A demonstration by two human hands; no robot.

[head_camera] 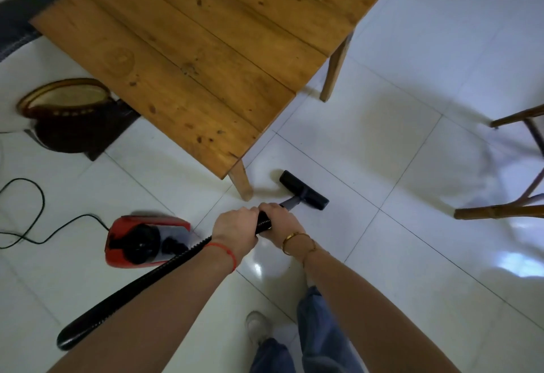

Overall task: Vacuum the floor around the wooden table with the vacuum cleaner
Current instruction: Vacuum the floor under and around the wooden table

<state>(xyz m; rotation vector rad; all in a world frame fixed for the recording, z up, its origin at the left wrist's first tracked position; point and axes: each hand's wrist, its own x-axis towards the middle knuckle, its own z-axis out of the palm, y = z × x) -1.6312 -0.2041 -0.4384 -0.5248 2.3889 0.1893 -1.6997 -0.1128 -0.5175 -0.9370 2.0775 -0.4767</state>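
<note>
Gripping the black wand with my left hand and right hand together, I see its floor head on the floor beside the wooden table leg.

Your left hand and right hand meet at 12 o'clock, fingers curled in grip, both forearms extended, wrists straight.

Your wooden surface is planked, knotty, with a dull satin finish. The floor is glossy white tile that reflects light. The vacuum body is shiny red plastic, its hose ribbed black plastic, its floor head matt black plastic. You're wearing blue denim.
</note>
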